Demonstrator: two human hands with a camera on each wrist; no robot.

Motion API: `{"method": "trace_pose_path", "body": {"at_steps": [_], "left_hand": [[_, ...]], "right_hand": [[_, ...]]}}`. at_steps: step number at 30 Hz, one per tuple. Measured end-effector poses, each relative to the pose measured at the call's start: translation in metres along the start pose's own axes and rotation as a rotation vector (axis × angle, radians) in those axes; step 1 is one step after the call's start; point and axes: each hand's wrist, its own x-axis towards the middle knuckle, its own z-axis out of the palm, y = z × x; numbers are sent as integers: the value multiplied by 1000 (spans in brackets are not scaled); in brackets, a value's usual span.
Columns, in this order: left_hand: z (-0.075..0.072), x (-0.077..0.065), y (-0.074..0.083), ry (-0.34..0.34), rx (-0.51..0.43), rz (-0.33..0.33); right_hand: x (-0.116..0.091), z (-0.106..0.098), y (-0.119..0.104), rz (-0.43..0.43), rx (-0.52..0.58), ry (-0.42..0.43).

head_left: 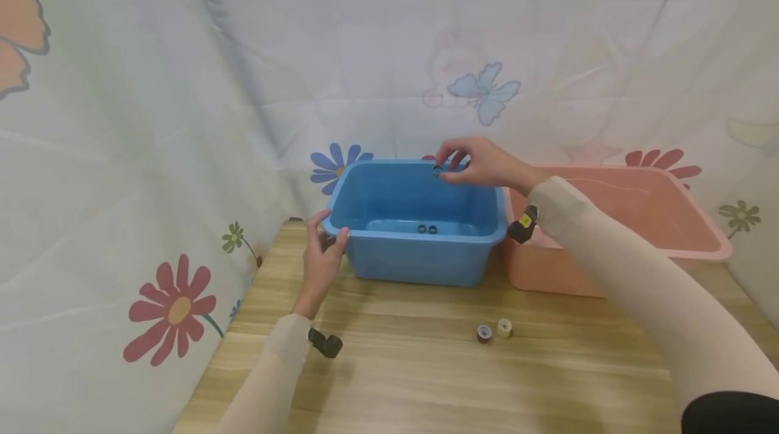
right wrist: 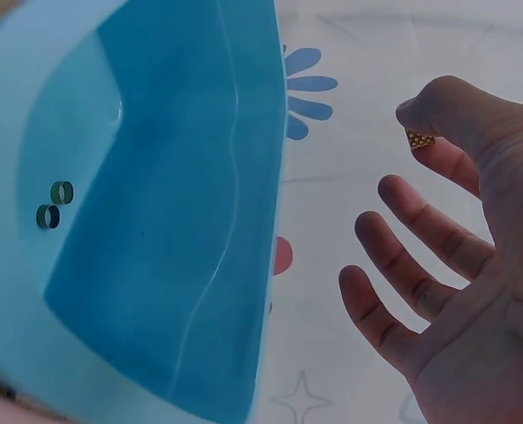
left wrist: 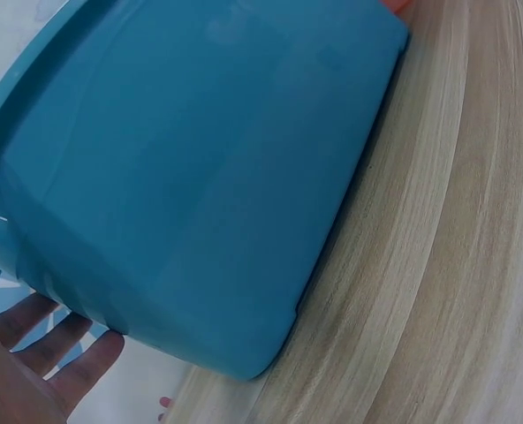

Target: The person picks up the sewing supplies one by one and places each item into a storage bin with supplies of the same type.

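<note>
Thumb and index finger of my right hand [head_left: 481, 162] pinch a small ring [head_left: 437, 169], above the back rim of the blue tub [head_left: 420, 261]. In the right wrist view this ring [right wrist: 419, 140] shows a gold patterned band, and the other fingers of the right hand [right wrist: 460, 238] spread apart. Two similar rings [right wrist: 55, 205] lie side by side on the tub's floor. My left hand [head_left: 320, 261] holds the tub's front left corner, thumb at the front and fingers round the side. Three of its fingers [left wrist: 83, 371] touch the outer wall in the left wrist view.
A pink tub [head_left: 615, 272] stands against the blue one's right side. On the wooden table [head_left: 389, 359] in front are two small round spool-like pieces, one brown [head_left: 483, 333] and one cream [head_left: 504, 328]. A printed cloth [head_left: 377, 49] hangs behind and at the left.
</note>
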Motion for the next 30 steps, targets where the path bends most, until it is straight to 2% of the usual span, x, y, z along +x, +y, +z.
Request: {"method": "trace_pose_path", "body": {"at_steps": [7, 14, 21, 30], "left_hand": [[0, -2, 1, -1, 3, -8], [1, -2, 2, 2, 3, -14], [-5, -13, 42, -43, 1, -42], [-5, -13, 46, -33, 8, -50]], "right_hand": [[14, 11, 9, -15, 33, 15], [27, 22, 13, 6, 38, 10], [45, 32, 20, 29, 40, -8], [63, 42, 23, -6, 19, -19]]}}
